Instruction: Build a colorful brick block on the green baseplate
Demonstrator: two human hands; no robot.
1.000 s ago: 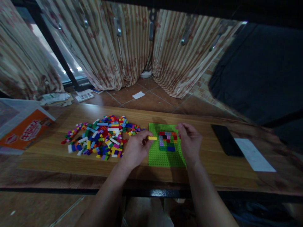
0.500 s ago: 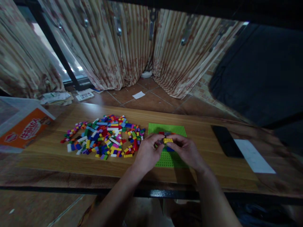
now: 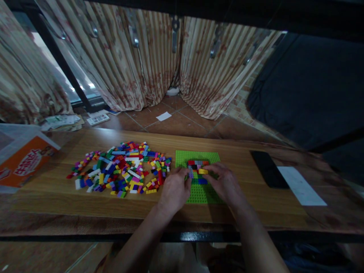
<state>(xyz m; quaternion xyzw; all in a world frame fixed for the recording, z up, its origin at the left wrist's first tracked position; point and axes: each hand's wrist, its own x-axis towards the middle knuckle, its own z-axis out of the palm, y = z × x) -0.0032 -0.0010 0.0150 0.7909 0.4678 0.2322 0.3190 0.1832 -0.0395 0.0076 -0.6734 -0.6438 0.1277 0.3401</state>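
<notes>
My right hand (image 3: 224,181) pinches a yellow brick (image 3: 203,171) at the right side of a low build of coloured bricks (image 3: 196,176). The build sits on a green studded baseplate (image 3: 199,197), with red and grey bricks along its far edge and blue and green ones along its near edge. At the build's left side is my left hand (image 3: 174,189), fingers curled and fingertips against its edge. Whatever lies between those fingers is hidden. Whether the yellow brick is pressed down or still just above the build, I cannot tell.
A wide pile of loose coloured bricks (image 3: 122,168) spreads left of the baseplate on the wooden board (image 3: 239,212). A clear bin with an orange label (image 3: 28,161) stands at the far left. A black flat object (image 3: 267,169) and a white sheet (image 3: 304,189) lie at the right.
My hands have moved apart, uncovering the build between them. The yellow brick stays in my right fingers, now at the build's right side. The view has shifted slightly.
</notes>
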